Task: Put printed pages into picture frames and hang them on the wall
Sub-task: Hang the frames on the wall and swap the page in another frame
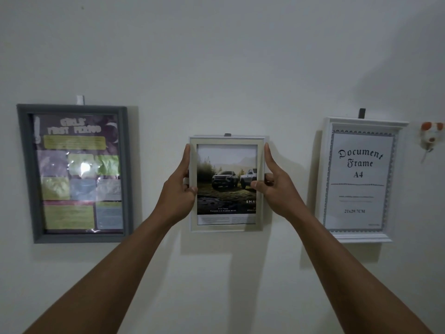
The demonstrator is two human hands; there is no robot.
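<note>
A small cream picture frame (227,228) with a printed page of two off-road trucks (226,186) sits flat against the white wall, straight ahead. My left hand (179,189) grips its left edge, thumb on the front. My right hand (275,186) grips the right edge, thumb over the glass. A dark hook (227,135) shows just above the frame's top edge.
A grey frame (26,172) with a colourful poster hangs on the left from a white hook (80,100). A white frame (363,237) reading "Document Frame A4" hangs on the right from a dark hook (361,113). A small orange-and-white ornament (431,137) hangs far right.
</note>
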